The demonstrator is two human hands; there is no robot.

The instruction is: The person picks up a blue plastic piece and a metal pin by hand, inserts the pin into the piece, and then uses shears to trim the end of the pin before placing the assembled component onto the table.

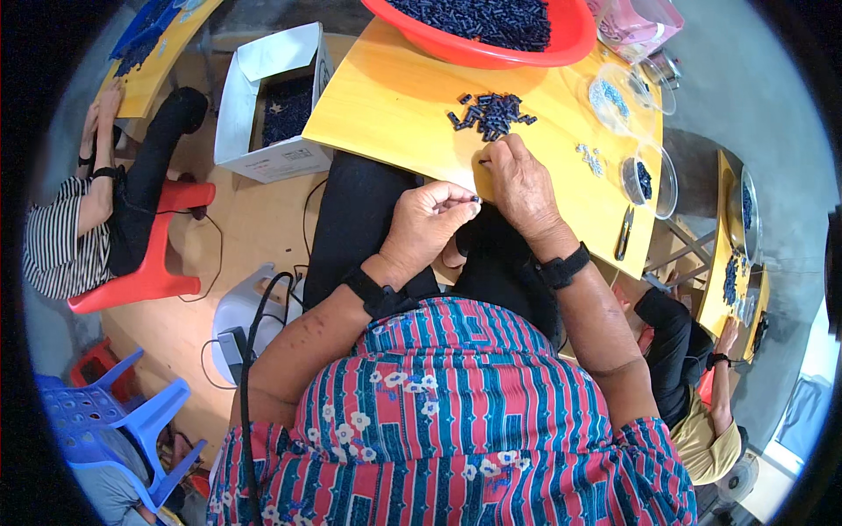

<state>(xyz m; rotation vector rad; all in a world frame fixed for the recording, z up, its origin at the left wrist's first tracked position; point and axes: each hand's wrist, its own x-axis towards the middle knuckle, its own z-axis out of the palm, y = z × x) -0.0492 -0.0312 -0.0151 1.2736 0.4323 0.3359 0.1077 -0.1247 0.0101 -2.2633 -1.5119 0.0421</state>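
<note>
My left hand (423,224) is over my lap just off the table's near edge, thumb and forefinger pinching a small dark piece (475,200). Close by on the right, my right hand (524,186) is at the edge of the yellow table (395,96), its fingers curled together. A dark tip pokes out at the fingertips, but what it belongs to is too small to name. Just beyond the right hand lies a loose pile of small dark navy plastic parts (494,116).
A red basin (491,58) full of similar parts stands at the back. Clear tubs (674,188), tiny silvery pieces (588,159) and small snips (624,235) lie on the right. A white box (237,123) stands left of the table. Co-workers sit on both sides, one on a red stool (167,237).
</note>
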